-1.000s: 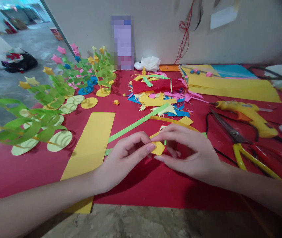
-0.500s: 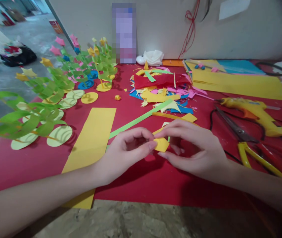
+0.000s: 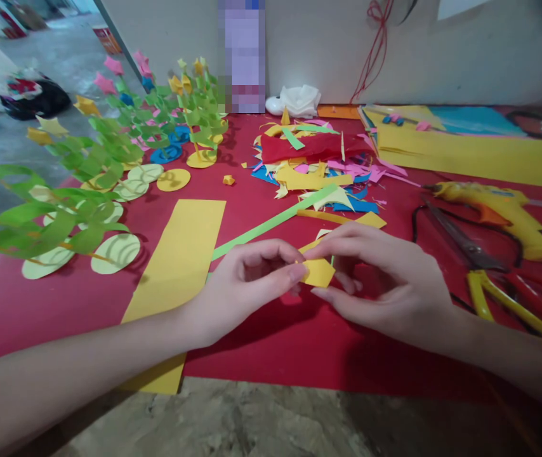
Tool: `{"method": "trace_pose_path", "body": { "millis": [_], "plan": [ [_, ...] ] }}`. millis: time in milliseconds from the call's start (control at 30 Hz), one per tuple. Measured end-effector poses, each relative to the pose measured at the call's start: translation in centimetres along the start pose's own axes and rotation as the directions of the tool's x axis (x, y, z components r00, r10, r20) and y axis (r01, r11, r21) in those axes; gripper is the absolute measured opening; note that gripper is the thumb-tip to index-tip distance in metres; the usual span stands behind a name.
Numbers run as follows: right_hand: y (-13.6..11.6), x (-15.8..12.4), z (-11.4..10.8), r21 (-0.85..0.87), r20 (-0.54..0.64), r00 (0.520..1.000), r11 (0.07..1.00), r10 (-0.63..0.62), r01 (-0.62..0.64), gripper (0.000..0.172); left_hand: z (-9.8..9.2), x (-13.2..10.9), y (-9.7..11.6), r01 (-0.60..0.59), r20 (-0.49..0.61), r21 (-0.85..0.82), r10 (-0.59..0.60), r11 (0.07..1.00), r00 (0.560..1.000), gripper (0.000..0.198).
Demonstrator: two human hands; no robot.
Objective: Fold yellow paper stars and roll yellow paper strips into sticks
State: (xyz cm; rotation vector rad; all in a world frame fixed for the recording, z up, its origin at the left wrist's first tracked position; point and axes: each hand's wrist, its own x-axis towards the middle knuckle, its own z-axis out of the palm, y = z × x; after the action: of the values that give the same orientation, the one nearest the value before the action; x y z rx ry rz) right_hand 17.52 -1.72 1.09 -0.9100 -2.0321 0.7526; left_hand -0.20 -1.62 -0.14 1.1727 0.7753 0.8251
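Well, at the far left a black bag (image 3: 35, 105) sits on the floor (image 3: 68, 47), its top filled with pale and red bits too blurred to name. Counting on the worktop (image 3: 261, 358), there is one glue gun (image 3: 530, 222), one pair of scissors (image 3: 473, 251) with yellow handles, one broad yellow sheet (image 3: 180, 260), one small loose star (image 3: 228, 180) and one heap of scraps (image 3: 316, 181) in mixed colours. At the left stand curly green paper plants (image 3: 202, 120), overlapping too much to count, with at least three pink and two blue stars among their tops.

Two hands meet over the worktop, nearer its front edge. The left hand (image 3: 252, 289) pinches a folded yellow paper piece (image 3: 319, 273) between thumb and forefinger. The right hand (image 3: 385, 285) curves around its other side, fingertips at the upper edge and thumb by the lower corner; whether it grips, I cannot tell. The piece is small, flat and plain, with a crisp five-sided outline, its left end hidden under the left thumb.
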Motion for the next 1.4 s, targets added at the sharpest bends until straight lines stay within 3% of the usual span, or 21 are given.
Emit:
{"method": "trace_pose_path", "body": {
  "millis": [200, 800, 1400],
  "plan": [
    [-0.26, 0.0, -0.24, 0.052, -0.025, 1.0, 0.999, -0.007, 0.009, 0.018, 0.0, -0.02, 0.12, 0.001, 0.028, 0.027, -0.002, 1.0, 1.0, 0.013],
    [-0.21, 0.03, -0.07, -0.05, -0.022, 0.999, 0.999, -0.023, 0.022, 0.017, 0.35, -0.17, 0.67, -0.003, -0.035, 0.265, 0.013, 0.964, 0.999, 0.015],
    [-0.05, -0.15, -0.04, -0.013, -0.021, 0.999, 0.999, -0.036, 0.036, 0.017, 0.21, -0.37, 0.68, -0.094, 0.016, 0.23, 0.092, 0.969, 0.996, 0.017]
  ]
}}
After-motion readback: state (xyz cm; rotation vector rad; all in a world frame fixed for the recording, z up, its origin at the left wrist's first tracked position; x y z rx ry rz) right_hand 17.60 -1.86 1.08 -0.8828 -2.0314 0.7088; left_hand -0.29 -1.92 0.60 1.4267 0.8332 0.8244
